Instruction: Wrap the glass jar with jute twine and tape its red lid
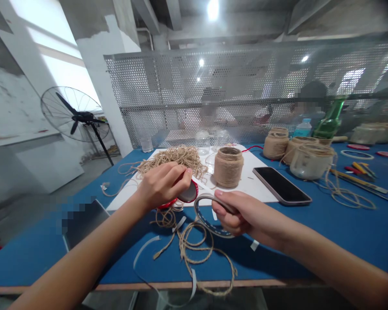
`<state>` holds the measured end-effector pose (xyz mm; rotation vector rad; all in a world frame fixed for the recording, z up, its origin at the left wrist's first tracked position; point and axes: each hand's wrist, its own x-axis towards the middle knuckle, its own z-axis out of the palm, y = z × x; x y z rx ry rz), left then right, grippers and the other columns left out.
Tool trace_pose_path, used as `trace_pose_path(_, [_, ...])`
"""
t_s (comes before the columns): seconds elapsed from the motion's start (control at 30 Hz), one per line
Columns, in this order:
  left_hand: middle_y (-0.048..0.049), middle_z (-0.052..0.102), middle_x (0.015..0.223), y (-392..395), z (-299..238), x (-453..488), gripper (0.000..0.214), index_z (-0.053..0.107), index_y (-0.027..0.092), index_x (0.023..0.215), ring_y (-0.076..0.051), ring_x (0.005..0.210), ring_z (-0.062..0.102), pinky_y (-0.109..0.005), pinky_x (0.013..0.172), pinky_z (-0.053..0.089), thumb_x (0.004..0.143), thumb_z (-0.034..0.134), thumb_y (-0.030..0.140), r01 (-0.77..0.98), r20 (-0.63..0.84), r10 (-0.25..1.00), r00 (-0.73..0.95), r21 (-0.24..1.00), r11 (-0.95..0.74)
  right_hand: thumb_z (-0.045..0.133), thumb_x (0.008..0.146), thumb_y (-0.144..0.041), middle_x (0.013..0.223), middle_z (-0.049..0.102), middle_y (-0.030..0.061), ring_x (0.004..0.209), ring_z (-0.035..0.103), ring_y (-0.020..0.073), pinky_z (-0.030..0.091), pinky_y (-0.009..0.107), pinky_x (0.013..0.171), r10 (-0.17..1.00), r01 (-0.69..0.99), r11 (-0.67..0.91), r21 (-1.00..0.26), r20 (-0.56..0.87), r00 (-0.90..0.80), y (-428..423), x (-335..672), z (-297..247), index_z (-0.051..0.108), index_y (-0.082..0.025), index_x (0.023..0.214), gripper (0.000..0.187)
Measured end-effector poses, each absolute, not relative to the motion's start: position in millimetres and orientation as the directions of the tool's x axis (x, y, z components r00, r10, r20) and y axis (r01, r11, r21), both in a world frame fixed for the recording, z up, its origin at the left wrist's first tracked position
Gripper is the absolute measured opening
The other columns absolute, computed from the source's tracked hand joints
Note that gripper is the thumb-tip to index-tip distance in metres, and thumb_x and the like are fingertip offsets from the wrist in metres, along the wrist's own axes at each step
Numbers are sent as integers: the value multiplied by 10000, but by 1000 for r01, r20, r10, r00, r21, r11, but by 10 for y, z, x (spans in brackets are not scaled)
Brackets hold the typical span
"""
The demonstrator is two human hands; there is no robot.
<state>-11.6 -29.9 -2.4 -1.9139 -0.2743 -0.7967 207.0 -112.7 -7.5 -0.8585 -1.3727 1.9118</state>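
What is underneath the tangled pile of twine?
The pile of twine lies mostly on a white sheet, with strands spilling left onto the blue tabletop. Its bulk covers anything directly beneath.

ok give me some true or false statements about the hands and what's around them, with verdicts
1. The right hand holds a roll of tape. True.
2. The wrapped jar lies on its side. False: it stands upright on the white sheet.
3. A white strip reaches from the roll of tape towards the left hand. True.
4. The phone is left of the wrapped jar. False: it is to the right.
5. The phone's screen is dark. True.
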Motion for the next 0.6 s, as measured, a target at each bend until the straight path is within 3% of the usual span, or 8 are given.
trace_pose_path(0.23, [-27, 629, 830, -285, -48, -133, 167, 555, 191, 941, -139, 812, 597, -244, 664, 489, 785, 553, 131, 507, 639, -134, 757, -705, -496, 318, 906, -407, 430, 161, -100, 403, 102, 51, 103, 203, 406, 722, -187, -407, -894, -189, -666, -1164, 2089, -9, 395, -174, 643, 360])
trace_pose_path(0.6, [-30, 632, 823, -293, -19, -122, 162, 559, 166, 909, -148, 790, 587, -268, 708, 499, 753, 593, 136, 483, 614, -164, 772, -734, -478, 333, 902, -411, 434, 164, -104, 388, 106, 42, 92, 199, 404, 689, -201, -467, -861, -212, -693, -1163, 2077, -101, 403, -171, 653, 353])
